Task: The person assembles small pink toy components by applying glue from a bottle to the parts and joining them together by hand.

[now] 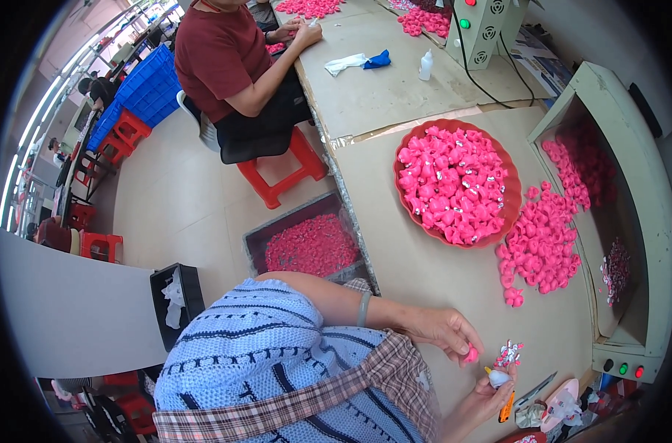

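My left hand, a bracelet on its wrist, pinches a small pink molded piece between thumb and fingertips. Just below it, my right hand is closed around a small white squeeze bottle. The bottle's yellow tip points toward the pink piece, with a small gap between them. Beside both hands lies a little heap of white, pink and dark bits. An orange-handled cutter lies close to my right hand, partly hidden by it.
A red scalloped bowl full of pink pieces stands on the table, with a loose pile beside it. At right is a pale box-shaped machine with pink pieces inside. A co-worker sits across. A grey crate stands below the table edge.
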